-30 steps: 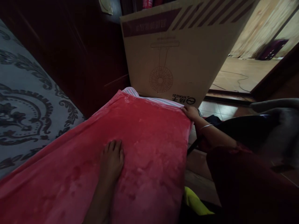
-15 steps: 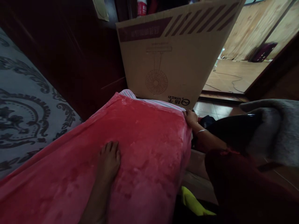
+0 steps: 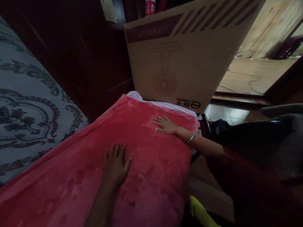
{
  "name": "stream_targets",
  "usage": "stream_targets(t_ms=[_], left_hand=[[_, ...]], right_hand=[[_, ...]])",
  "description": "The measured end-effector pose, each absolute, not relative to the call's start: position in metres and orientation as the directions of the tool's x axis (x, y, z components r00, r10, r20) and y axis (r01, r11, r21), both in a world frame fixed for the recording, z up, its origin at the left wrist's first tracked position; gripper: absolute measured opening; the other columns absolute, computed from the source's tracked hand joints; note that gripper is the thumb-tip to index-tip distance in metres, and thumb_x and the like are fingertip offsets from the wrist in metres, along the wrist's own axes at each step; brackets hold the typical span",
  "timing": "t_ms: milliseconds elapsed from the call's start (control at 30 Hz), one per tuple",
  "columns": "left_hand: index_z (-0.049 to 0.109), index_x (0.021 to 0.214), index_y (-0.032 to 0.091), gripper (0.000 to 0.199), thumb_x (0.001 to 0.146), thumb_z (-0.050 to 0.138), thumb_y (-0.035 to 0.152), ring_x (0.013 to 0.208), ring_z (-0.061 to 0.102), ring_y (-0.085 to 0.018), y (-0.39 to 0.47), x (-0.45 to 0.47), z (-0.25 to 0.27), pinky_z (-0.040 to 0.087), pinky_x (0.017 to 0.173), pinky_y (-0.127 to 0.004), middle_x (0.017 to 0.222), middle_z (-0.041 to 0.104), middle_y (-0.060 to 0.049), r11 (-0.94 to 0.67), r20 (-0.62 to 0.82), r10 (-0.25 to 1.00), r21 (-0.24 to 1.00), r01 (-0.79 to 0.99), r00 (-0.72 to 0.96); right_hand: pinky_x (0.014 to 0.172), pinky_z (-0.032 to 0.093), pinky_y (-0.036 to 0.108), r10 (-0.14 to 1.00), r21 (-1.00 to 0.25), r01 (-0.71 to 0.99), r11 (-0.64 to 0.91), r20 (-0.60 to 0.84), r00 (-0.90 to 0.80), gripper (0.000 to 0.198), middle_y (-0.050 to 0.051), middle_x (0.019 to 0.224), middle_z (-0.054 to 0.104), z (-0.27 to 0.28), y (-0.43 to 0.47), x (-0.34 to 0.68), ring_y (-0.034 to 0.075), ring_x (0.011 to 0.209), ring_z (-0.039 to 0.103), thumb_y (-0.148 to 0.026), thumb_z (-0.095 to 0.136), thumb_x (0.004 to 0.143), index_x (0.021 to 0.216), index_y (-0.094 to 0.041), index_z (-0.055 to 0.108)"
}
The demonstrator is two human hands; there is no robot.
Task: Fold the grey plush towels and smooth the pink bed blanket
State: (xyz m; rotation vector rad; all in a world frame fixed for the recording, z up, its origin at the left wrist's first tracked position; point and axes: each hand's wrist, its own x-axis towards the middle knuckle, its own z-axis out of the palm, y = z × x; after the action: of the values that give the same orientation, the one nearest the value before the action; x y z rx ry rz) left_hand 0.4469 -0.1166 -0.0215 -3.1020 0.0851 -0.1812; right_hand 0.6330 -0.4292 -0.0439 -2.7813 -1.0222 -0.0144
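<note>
A red plush sheet [image 3: 146, 167] is spread over a bed-like surface, with blotchy marks in its pile. My left hand [image 3: 115, 164] lies flat on it near the middle, fingers spread and thumb out. Farther forward and to the right, my right hand [image 3: 167, 124], with a silver bracelet on the wrist, rests palm down on the same sheet, fingers apart. A striped cloth [image 3: 165, 105] shows from under the sheet along its far edge. Neither hand holds anything.
A large cardboard fan box [image 3: 201, 60] stands just beyond the far edge. Dark red wood panelling [image 3: 94, 63] and patterned wallpaper [image 3: 33, 110] flank the left. To the right are a black chair-like object [image 3: 255, 135], a doorway with a cable on the floor, and something yellow-green [image 3: 201, 212] low down.
My right hand has let go of the sheet's far right corner and moved left onto its top. My left hand's thumb and fingers have spread wider. The view has shifted slightly left.
</note>
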Motion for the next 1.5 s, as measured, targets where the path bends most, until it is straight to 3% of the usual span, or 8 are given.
stream_targets(t_ms=[133, 233, 533, 733, 967, 1067, 1367, 1500], left_hand=[[0.048, 0.155, 0.020, 0.061, 0.099, 0.047, 0.045, 0.152, 0.036, -0.036, -0.121, 0.445, -0.015, 0.032, 0.121, -0.062, 0.163, 0.041, -0.017, -0.999, 0.071, -0.025, -0.044, -0.022, 0.997], [0.047, 0.156, 0.019, 0.060, 0.100, 0.044, 0.043, 0.153, 0.034, -0.038, -0.128, 0.440, -0.008, 0.033, 0.120, -0.063, 0.164, 0.039, -0.018, -0.999, 0.031, 0.012, -0.045, 0.013, 0.999], [0.040, 0.160, 0.026, 0.064, 0.100, 0.048, 0.046, 0.155, 0.026, -0.042, -0.149, 0.433, -0.016, 0.027, 0.120, -0.069, 0.169, 0.030, -0.014, -0.998, 0.012, -0.046, -0.046, -0.045, 0.999], [0.043, 0.158, 0.027, 0.063, 0.099, 0.050, 0.046, 0.154, 0.028, -0.043, -0.147, 0.434, -0.023, 0.029, 0.118, -0.070, 0.168, 0.033, -0.014, -0.998, 0.065, -0.051, -0.030, -0.050, 0.997], [0.042, 0.158, 0.027, 0.064, 0.098, 0.052, 0.046, 0.154, 0.030, -0.043, -0.145, 0.433, -0.028, 0.030, 0.118, -0.070, 0.167, 0.035, -0.015, -0.998, 0.101, -0.055, -0.011, -0.054, 0.993], [0.038, 0.160, 0.024, 0.070, 0.097, 0.052, 0.050, 0.154, 0.028, -0.043, -0.145, 0.432, -0.029, 0.027, 0.119, -0.071, 0.168, 0.030, -0.017, -0.999, 0.106, -0.046, -0.007, -0.046, 0.993], [0.042, 0.159, 0.023, 0.074, 0.094, 0.052, 0.058, 0.154, 0.028, -0.043, -0.144, 0.431, -0.030, 0.026, 0.119, -0.070, 0.168, 0.030, -0.018, -0.998, 0.082, -0.053, -0.039, -0.050, 0.995], [0.045, 0.157, 0.013, 0.076, 0.095, 0.050, 0.057, 0.154, 0.031, -0.042, -0.151, 0.428, -0.032, 0.025, 0.122, -0.067, 0.165, 0.034, -0.022, -0.997, 0.069, 0.004, -0.075, 0.009, 0.998]], right_hand=[[0.126, 0.017, 0.057, 0.419, -0.124, 0.426, -0.896, 0.084, 0.904, 0.067, 0.007, 0.171, 0.021, -0.046, -0.465, 0.668, 0.031, 0.158, 0.016, -0.060, 0.031, 0.105, 0.165, -0.029, 0.029], [0.125, 0.020, 0.058, 0.327, -0.127, 0.333, -0.934, 0.069, 0.943, 0.067, 0.006, 0.171, 0.021, -0.047, -0.475, 0.681, 0.031, 0.158, 0.017, -0.061, 0.030, 0.105, 0.165, -0.030, 0.029], [0.125, 0.022, 0.053, 0.240, -0.135, 0.252, -0.958, 0.095, 0.966, 0.070, 0.009, 0.170, 0.026, -0.050, -0.465, 0.674, 0.029, 0.157, 0.020, -0.059, 0.030, 0.105, 0.165, -0.022, 0.029], [0.113, 0.039, 0.046, 0.111, -0.207, 0.144, -0.968, 0.163, 0.980, 0.053, 0.017, 0.152, 0.054, -0.031, -0.461, 0.679, 0.032, 0.140, 0.047, -0.043, 0.042, 0.104, 0.149, -0.017, 0.054], [0.089, 0.048, 0.033, -0.007, -0.299, 0.027, -0.954, 0.112, 0.994, 0.029, 0.012, 0.118, 0.075, -0.019, -0.455, 0.723, 0.026, 0.107, 0.066, -0.034, 0.057, 0.098, 0.116, -0.020, 0.075], [0.081, 0.047, 0.027, -0.035, -0.337, -0.002, -0.941, 0.092, 0.995, 0.027, 0.012, 0.114, 0.075, -0.025, -0.461, 0.735, 0.023, 0.100, 0.067, -0.030, 0.056, 0.098, 0.111, -0.017, 0.076], [0.080, 0.048, 0.028, -0.073, -0.413, -0.007, -0.911, 0.143, 0.987, 0.033, 0.012, 0.115, 0.075, -0.047, -0.471, 0.742, 0.024, 0.102, 0.066, -0.035, 0.052, 0.099, 0.116, -0.018, 0.074], [0.079, 0.048, 0.031, -0.071, -0.410, -0.009, -0.912, 0.136, 0.988, 0.034, 0.013, 0.115, 0.075, -0.047, -0.473, 0.743, 0.026, 0.102, 0.066, -0.037, 0.053, 0.097, 0.116, -0.019, 0.074]])
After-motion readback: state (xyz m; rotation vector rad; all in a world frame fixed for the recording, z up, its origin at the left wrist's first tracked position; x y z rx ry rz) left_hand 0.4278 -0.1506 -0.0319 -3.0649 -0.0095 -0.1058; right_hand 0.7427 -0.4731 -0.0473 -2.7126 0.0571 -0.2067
